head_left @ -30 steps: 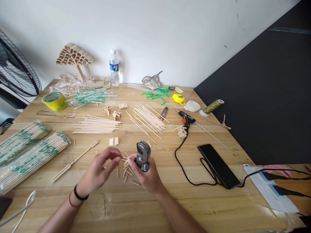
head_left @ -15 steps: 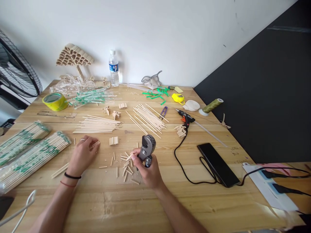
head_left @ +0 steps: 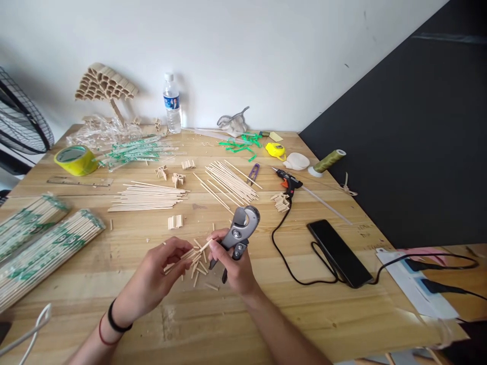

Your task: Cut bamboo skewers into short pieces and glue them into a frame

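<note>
While the right hand [head_left: 234,263] is gripping the cutter [head_left: 239,233], the left hand [head_left: 160,274] is pinching a stick [head_left: 190,253] above the worktop [head_left: 304,314].

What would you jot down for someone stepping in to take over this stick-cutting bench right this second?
Left hand: pinches a bamboo stick, its end pointed toward the cutter.
Right hand: grip closed on the grey cutter, held just above the table.
Done: short cut pieces lie scattered under the hands; a small glued block sits behind them.
Left: loose long sticks and wrapped bundles lie uncut. Glue gun lies to the right.
</note>
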`<action>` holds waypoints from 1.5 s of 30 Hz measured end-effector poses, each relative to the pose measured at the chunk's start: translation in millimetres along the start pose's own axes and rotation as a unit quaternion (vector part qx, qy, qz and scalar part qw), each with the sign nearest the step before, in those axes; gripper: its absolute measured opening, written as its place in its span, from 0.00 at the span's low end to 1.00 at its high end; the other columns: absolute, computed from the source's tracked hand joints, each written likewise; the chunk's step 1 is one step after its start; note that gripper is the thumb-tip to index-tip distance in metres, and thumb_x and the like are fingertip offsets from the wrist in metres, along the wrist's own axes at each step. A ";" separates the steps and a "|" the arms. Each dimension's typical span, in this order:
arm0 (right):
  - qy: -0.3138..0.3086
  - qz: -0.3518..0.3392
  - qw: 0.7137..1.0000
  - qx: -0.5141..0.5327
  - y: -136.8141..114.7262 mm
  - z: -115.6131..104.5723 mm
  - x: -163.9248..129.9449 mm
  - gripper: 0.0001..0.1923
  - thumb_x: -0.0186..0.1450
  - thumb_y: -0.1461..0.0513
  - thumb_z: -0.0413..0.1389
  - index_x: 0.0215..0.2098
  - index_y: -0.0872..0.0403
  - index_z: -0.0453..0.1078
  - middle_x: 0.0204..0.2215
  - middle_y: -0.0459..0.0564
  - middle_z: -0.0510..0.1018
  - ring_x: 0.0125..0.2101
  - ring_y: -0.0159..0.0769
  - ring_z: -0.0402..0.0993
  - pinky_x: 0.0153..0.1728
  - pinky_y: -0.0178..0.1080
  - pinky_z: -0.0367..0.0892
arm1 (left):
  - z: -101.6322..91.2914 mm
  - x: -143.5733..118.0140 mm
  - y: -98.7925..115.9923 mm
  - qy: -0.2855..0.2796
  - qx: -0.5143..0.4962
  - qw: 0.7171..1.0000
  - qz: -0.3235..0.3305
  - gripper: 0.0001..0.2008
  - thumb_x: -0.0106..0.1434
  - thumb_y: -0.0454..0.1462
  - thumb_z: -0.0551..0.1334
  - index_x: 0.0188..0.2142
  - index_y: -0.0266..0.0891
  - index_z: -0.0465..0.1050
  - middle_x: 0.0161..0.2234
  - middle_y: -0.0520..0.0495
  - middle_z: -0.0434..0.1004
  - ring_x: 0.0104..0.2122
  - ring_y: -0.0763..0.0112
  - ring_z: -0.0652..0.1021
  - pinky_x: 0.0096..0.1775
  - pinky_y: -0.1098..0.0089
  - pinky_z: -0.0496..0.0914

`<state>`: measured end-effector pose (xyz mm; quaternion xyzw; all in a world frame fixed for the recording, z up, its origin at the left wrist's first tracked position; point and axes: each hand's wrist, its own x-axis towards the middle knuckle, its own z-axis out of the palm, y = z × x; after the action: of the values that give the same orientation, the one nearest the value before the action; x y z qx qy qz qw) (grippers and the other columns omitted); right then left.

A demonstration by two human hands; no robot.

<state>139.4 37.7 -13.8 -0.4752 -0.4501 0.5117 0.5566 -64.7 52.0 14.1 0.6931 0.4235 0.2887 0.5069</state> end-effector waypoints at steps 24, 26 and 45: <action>-0.043 -0.028 0.994 -0.099 -5.8 8.1 -3.7 0.12 0.69 0.53 0.58 0.37 0.54 0.74 0.32 0.50 0.79 0.35 0.39 0.77 0.40 0.38 0.73 | 12.0 1.9 9.5 0.028 -0.087 0.995 -0.036 0.15 0.72 0.48 0.61 0.46 0.38 0.76 0.28 0.49 0.76 0.26 0.71 0.75 0.27 0.74 0.69; -0.044 -0.027 0.993 -0.105 -5.3 8.1 -4.2 0.12 0.70 0.53 0.58 0.37 0.53 0.74 0.31 0.49 0.79 0.35 0.39 0.76 0.38 0.38 0.73 | 13.0 1.7 7.6 0.031 -0.091 0.995 -0.034 0.16 0.72 0.48 0.61 0.46 0.38 0.76 0.30 0.47 0.78 0.28 0.71 0.76 0.28 0.73 0.71; -0.031 -0.025 0.993 -0.108 -5.2 9.1 -5.0 0.10 0.68 0.55 0.60 0.35 0.54 0.75 0.28 0.48 0.78 0.30 0.37 0.75 0.33 0.37 0.71 | 15.4 -0.4 0.2 0.010 -0.112 0.992 -0.059 0.17 0.73 0.48 0.61 0.52 0.38 0.75 0.33 0.46 0.77 0.31 0.70 0.75 0.33 0.71 0.71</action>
<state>130.9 33.3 -7.4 -0.5048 -0.5314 0.4611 0.5002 -52.1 44.6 9.3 0.6030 0.4332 0.3109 0.5934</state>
